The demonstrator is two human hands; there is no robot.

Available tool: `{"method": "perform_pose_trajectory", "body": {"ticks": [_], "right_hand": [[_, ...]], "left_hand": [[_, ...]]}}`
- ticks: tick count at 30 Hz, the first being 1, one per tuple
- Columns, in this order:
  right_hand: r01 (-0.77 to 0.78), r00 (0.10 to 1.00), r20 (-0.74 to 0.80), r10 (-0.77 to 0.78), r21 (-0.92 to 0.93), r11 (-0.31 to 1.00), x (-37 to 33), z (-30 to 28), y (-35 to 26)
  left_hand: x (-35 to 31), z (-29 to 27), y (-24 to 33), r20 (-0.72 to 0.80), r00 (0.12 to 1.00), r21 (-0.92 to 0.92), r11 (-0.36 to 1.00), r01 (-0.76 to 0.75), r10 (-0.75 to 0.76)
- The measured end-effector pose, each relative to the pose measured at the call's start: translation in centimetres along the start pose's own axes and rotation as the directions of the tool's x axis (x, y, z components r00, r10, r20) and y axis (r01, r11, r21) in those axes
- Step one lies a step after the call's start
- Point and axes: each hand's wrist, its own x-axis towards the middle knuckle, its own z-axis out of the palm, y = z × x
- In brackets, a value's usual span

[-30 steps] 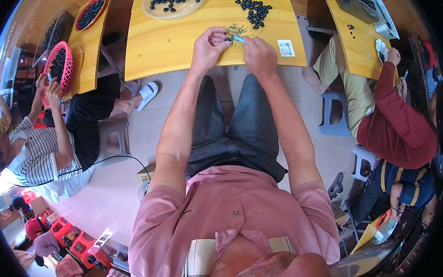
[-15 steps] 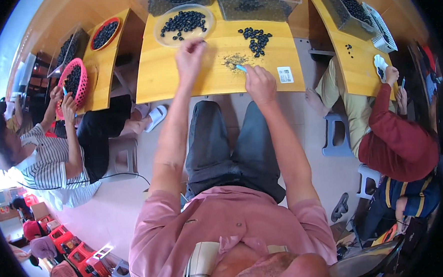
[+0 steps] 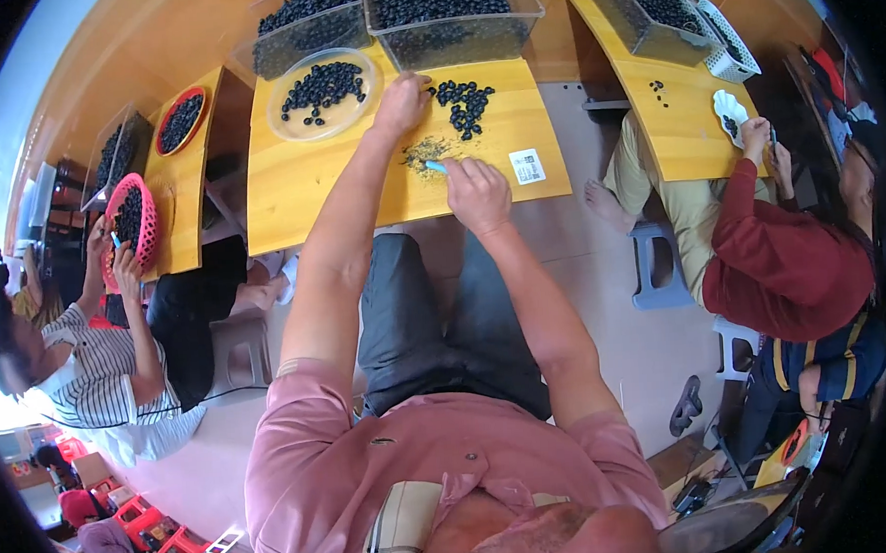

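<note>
My left hand (image 3: 403,103) reaches over the yellow table, its fingers pinched together on a small black bead-like piece at the left edge of a loose pile of black pieces (image 3: 465,106). In my right hand (image 3: 479,194) is a slim tool with a light blue handle (image 3: 436,166); its tip is too small to make out. That tool rests over a patch of dark crumbs (image 3: 423,153) on the wood. Left of my left hand sits a round clear dish (image 3: 276,115) with many black pieces in it.
Clear plastic bins (image 3: 451,42) full of black pieces stand along the table's far side. A white printed label (image 3: 526,166) lies right of my right hand. People work at side tables, with a pink basket (image 3: 147,227) at left and a white basket (image 3: 741,64) at right.
My left hand has moved from beside the clear dish to the edge of the loose pile. My right hand still holds the blue-handled tool by the crumbs. The whole view has shifted somewhat.
</note>
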Motion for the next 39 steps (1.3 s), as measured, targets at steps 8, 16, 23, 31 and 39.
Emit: {"method": "perform_pose_trajectory", "body": {"ticks": [8,16,23,31,39], "right_hand": [[-0.021,1.0,-0.005,0.021,0.005,1.0,-0.5,0.1,0.3],[-0.001,1.0,0.0,0.001,0.017,1.0,-0.2,0.1,0.0],[-0.022,0.999,0.043,0.022,0.006,1.0,-0.6,-0.3,0.4],[-0.007,0.999,0.047,0.007,0.001,1.0,-0.4,-0.1,-0.1],[0.017,0.996,0.086,-0.018,0.02,1.0,-0.8,-0.1,0.2]], "left_hand": [[0.1,0.8,0.9,0.023,0.995,-0.025,0.995,0.093,-0.092],[-2.6,-1.1,0.6,-0.053,0.991,-0.062,0.991,0.117,-0.12],[-10.3,-3.3,5.3,0.024,0.877,-0.558,0.722,0.409,-0.479],[-15.4,-1.9,6.7,-0.036,0.837,-0.852,0.454,0.259,-0.545],[-15.4,-1.0,6.5,-0.1,0.888,-0.716,0.652,0.25,-0.45]]}}
